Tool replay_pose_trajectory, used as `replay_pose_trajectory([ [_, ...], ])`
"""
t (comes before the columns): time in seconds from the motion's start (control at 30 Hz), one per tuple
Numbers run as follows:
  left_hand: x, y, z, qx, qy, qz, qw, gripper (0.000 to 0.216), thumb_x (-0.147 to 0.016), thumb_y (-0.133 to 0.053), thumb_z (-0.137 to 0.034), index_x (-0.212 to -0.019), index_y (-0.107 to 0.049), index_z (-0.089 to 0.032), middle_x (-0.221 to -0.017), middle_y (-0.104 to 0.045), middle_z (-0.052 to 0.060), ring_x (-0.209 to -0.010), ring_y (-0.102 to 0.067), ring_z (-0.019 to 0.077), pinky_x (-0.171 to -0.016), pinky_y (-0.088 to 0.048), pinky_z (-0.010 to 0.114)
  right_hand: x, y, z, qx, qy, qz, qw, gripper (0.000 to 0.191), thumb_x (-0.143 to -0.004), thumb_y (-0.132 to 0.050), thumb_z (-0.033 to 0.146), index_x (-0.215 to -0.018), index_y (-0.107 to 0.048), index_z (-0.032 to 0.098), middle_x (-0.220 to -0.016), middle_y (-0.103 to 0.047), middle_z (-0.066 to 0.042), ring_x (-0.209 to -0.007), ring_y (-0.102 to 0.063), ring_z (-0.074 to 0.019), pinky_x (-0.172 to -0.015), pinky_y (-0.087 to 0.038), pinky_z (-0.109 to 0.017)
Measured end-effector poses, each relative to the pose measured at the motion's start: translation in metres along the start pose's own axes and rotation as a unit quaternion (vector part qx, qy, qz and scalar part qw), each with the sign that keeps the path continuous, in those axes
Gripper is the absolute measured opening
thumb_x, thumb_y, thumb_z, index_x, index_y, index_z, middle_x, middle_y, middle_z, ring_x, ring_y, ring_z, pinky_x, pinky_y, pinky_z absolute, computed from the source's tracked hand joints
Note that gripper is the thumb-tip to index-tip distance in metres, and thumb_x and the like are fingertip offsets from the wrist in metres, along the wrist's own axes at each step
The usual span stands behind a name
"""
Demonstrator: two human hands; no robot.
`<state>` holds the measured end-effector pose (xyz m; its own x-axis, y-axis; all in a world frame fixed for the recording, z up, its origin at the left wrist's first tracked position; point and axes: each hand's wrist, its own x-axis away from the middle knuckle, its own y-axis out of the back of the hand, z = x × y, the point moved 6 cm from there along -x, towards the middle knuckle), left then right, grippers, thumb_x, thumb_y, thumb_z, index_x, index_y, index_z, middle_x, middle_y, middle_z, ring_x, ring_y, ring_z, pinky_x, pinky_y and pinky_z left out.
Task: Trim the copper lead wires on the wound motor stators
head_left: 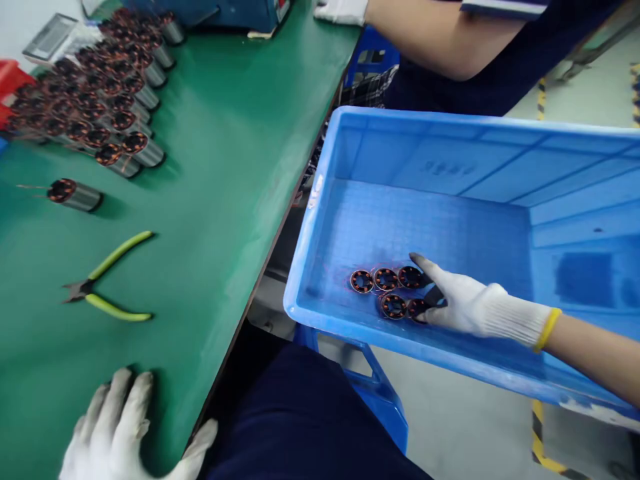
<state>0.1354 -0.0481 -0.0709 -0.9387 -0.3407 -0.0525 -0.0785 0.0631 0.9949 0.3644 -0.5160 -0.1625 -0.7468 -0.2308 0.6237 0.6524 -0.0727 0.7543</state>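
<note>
My left hand (113,430), in a white glove with soiled fingertips, lies spread on the green tabletop near its edge. Inside a large blue bin (313,200), my right hand (463,300), gloved in white with a yellow cuff, has its thumb and a dark-tipped finger around a copper-wound motor stator (417,310). Its index finger stretches out over the group. Several more stators (386,279) stand upright beside it in two short rows, copper windings facing up. On the table are open cutting pliers (90,285) with yellow-green handles and one stator (75,195) lying on its side.
Many wound stators (110,100) are massed at the table's far left, near a red container (13,87) and a grey-screened device (50,37). A blue machine (230,15) stands at the back. Across the bin, a co-worker's arm (425,33) reaches over the table. A blue stool (375,387) is under the bin.
</note>
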Motion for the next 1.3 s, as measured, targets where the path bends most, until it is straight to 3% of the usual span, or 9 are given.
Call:
replay_pose_trajectory([
  [0.1,-0.004,0.011,-0.022,-0.037,-0.018,-0.025,0.999,0.082,-0.084,-0.052,-0.061,-0.148,-0.043,-0.010,-0.157,-0.040,0.026,-0.147,-0.036,0.0479,-0.118,-0.034,0.068,-0.006,0.012,0.016,0.081,0.169,-0.103,0.977,0.107,-0.067,-0.077,0.047,-0.161,-0.034,0.020,-0.146,-0.056,-0.022,-0.112,-0.066,-0.0421,-0.084,-0.058,-0.052],
  [0.2,-0.007,0.016,-0.031,-0.046,-0.009,-0.021,0.999,0.082,-0.085,-0.047,-0.064,-0.147,-0.043,-0.011,-0.155,-0.042,0.026,-0.148,-0.035,0.0474,-0.117,-0.034,0.069,-0.002,0.016,0.040,0.195,0.389,-0.187,0.881,0.099,-0.055,-0.085,0.036,-0.148,-0.053,0.020,-0.153,-0.046,-0.025,-0.130,-0.051,-0.0513,-0.099,-0.045,-0.066],
  [0.27,-0.007,0.018,-0.032,-0.051,0.004,-0.009,0.999,0.080,-0.085,-0.047,-0.064,-0.147,-0.041,-0.014,-0.155,-0.042,0.025,-0.149,-0.034,0.0468,-0.117,-0.033,0.069,-0.004,0.012,0.052,0.236,0.450,-0.187,0.841,0.095,-0.057,-0.084,0.031,-0.146,-0.054,0.020,-0.153,-0.045,-0.026,-0.135,-0.047,-0.0501,-0.103,-0.040,-0.068],
  [0.37,-0.007,0.020,-0.035,-0.048,0.008,-0.005,0.999,0.075,-0.086,-0.049,-0.061,-0.145,-0.043,-0.014,-0.154,-0.043,0.025,-0.148,-0.035,0.0466,-0.117,-0.035,0.068,-0.013,0.007,0.070,0.249,0.468,-0.172,0.830,0.089,-0.065,-0.080,0.034,-0.149,-0.051,0.022,-0.152,-0.046,-0.025,-0.136,-0.046,-0.0469,-0.101,-0.042,-0.065],
  [0.53,-0.006,0.024,-0.040,-0.051,0.007,-0.022,0.998,0.073,-0.086,-0.050,-0.060,-0.143,-0.043,-0.015,-0.153,-0.045,0.023,-0.146,-0.038,0.0439,-0.119,-0.034,0.063,-0.024,0.009,0.091,0.245,0.457,-0.248,0.818,0.079,-0.072,-0.077,0.044,-0.143,-0.056,0.016,-0.145,-0.051,-0.028,-0.130,-0.048,-0.0470,-0.095,-0.045,-0.063],
  [0.7,-0.005,0.024,-0.041,-0.058,0.001,-0.028,0.998,0.074,-0.084,-0.051,-0.061,-0.141,-0.044,-0.015,-0.152,-0.046,0.022,-0.145,-0.039,0.0431,-0.119,-0.034,0.062,-0.024,0.001,0.098,0.280,0.475,-0.264,0.792,0.061,-0.081,-0.068,0.034,-0.139,-0.060,0.015,-0.129,-0.062,-0.022,-0.114,-0.058,-0.0386,-0.083,-0.052,-0.049],
  [0.9,-0.004,0.025,-0.041,-0.063,-0.009,-0.034,0.997,0.073,-0.084,-0.052,-0.060,-0.141,-0.045,-0.014,-0.153,-0.046,0.022,-0.144,-0.040,0.0427,-0.117,-0.036,0.062,-0.019,-0.007,0.100,0.243,0.403,-0.347,0.811,0.059,-0.086,-0.062,0.047,-0.136,-0.063,0.015,-0.131,-0.058,-0.027,-0.119,-0.054,-0.0452,-0.087,-0.050,-0.062],
  [1.1,-0.004,0.024,-0.042,-0.073,-0.032,-0.058,0.995,0.075,-0.084,-0.054,-0.060,-0.141,-0.044,-0.014,-0.152,-0.046,0.022,-0.144,-0.041,0.0424,-0.117,-0.036,0.060,-0.018,-0.012,0.115,0.257,0.426,-0.313,0.810,0.060,-0.089,-0.058,0.040,-0.148,-0.053,0.029,-0.140,-0.056,-0.021,-0.116,-0.057,-0.0435,-0.066,-0.058,-0.046],
  [1.3,-0.001,0.017,-0.032,-0.107,-0.055,-0.096,0.988,0.077,-0.081,-0.056,-0.059,-0.143,-0.042,-0.016,-0.151,-0.050,0.021,-0.139,-0.048,0.0414,-0.110,-0.044,0.059,-0.012,-0.002,0.149,0.316,0.485,-0.250,0.776,0.064,-0.084,-0.057,0.023,-0.147,-0.053,0.038,-0.140,-0.060,-0.014,-0.078,-0.062,-0.0225,-0.053,-0.048,-0.031],
])
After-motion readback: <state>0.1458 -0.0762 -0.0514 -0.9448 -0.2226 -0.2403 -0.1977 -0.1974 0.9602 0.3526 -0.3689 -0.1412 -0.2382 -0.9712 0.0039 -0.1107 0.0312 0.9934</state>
